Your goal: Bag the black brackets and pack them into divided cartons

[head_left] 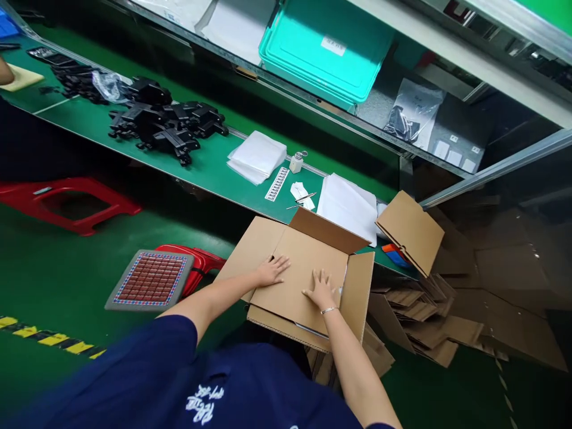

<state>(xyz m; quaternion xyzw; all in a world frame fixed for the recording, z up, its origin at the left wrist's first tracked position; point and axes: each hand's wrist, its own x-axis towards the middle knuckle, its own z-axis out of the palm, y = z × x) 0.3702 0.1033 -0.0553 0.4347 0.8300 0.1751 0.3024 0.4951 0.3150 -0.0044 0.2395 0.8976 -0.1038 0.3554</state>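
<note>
In front of me stands a large cardboard box (250,241) with its outer flaps spread apart. A flat cardboard sheet or inner panel (297,292) lies across its top. My left hand (271,271) rests on the left part of that panel, fingers stretched out. Farther right, my right hand (322,290) presses flat on the same panel with its fingers spread; a thin bracelet circles the wrist. Neither hand grips anything. Thin strips of something pale show at the panel's right and near edges, but what lies beneath is hidden.
Black plastic parts (165,122), clear bags (258,156), a small white bottle (296,162), tweezers (305,196) and white sheets (346,202) lie on the green workbench (210,173). A teal bin (326,47) sits above. Folded cartons (429,322) lean right; stools (152,280) stand left.
</note>
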